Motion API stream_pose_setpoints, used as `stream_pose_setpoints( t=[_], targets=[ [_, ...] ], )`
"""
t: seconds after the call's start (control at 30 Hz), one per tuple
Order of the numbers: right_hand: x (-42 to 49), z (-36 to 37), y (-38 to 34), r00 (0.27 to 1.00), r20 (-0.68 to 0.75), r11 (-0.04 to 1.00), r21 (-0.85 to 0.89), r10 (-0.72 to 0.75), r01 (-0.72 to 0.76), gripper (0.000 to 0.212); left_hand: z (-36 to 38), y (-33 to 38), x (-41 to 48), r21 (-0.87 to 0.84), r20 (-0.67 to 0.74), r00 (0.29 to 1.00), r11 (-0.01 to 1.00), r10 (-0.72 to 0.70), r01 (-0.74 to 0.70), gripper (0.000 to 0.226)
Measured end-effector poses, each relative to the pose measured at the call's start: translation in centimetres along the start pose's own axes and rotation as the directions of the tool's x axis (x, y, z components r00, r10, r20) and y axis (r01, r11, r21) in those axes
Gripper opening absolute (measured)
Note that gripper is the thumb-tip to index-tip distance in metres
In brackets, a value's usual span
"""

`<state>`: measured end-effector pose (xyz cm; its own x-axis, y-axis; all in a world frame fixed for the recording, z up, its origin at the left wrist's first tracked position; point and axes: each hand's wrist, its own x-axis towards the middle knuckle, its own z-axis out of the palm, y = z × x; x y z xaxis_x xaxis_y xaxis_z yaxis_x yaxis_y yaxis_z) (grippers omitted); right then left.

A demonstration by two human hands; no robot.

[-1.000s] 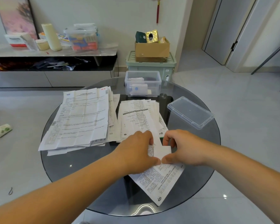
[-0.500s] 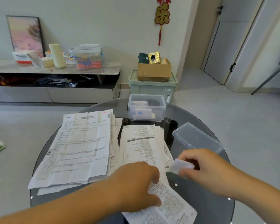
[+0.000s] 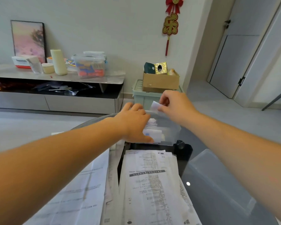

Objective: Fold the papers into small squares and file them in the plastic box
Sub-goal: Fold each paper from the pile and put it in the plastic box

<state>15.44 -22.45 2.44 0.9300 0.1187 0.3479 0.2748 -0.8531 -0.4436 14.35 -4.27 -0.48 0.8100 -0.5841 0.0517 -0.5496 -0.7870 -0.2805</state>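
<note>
Right hand (image 3: 173, 106) is up over the plastic box (image 3: 169, 133), thumb and fingers pinching a small folded paper square (image 3: 154, 106) just above the open top, apart from the rim. Left hand (image 3: 135, 123) grips the box at its near-left corner, thumb flat against the near wall, fingers curled over the top edge; whether the fingertips reach inside is hard to tell, the hand itself hides them. Through the clear wall, several folded white papers (image 3: 153, 132) show stacked inside the box. The box sits at the far side of the round glass worktop (image 3: 185, 189). Closer in, a centre stack of printed sheets (image 3: 152, 184) lies flat and unfolded, and a second, wider stack (image 3: 83, 192) lies beside it on the left, partly under the left forearm. On the right, the clear lid (image 3: 217, 181) rests on the glass, apart from the box.
</note>
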Motion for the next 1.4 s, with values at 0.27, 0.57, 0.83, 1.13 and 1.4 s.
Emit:
stream_pose_setpoints(
  t=[0.27, 0.57, 0.83, 1.13, 1.4],
  targets=[
    [1.0, 3.0, 1.0, 0.996, 0.011, 0.987, -0.13, -0.09, 0.09, 0.008, 1.8, 0.1, 1.1, -0.081, -0.009, 0.999, 0.996, -0.03, 0.03, 0.077],
    [1.1, 2.9, 0.7, 0.991, 0.058, 0.963, -0.232, -0.124, 0.134, 0.012, 1.8, 0.0, 1.0, -0.168, -0.006, 1.0, 0.986, -0.016, 0.014, 0.069],
    [1.3, 2.7, -0.2, 0.961, 0.247, 0.931, -0.305, -0.126, 0.2, 0.018, 1.9, 0.1, 0.7, -0.208, -0.053, 0.999, 0.978, -0.011, 0.0, 0.064],
    [0.6, 2.2, 0.7, 0.959, 0.258, 0.989, -0.057, -0.117, 0.136, 0.033, 2.4, -0.2, 0.6, -0.163, -0.159, 0.987, 0.987, -0.021, -0.005, 0.082],
    [-0.9, 2.6, 1.5, 0.936, 0.336, 0.989, -0.069, -0.104, 0.134, 0.035, 2.2, -0.1, 0.9, -0.19, -0.092, 0.995, 0.982, -0.024, 0.007, 0.08]
  ],
)
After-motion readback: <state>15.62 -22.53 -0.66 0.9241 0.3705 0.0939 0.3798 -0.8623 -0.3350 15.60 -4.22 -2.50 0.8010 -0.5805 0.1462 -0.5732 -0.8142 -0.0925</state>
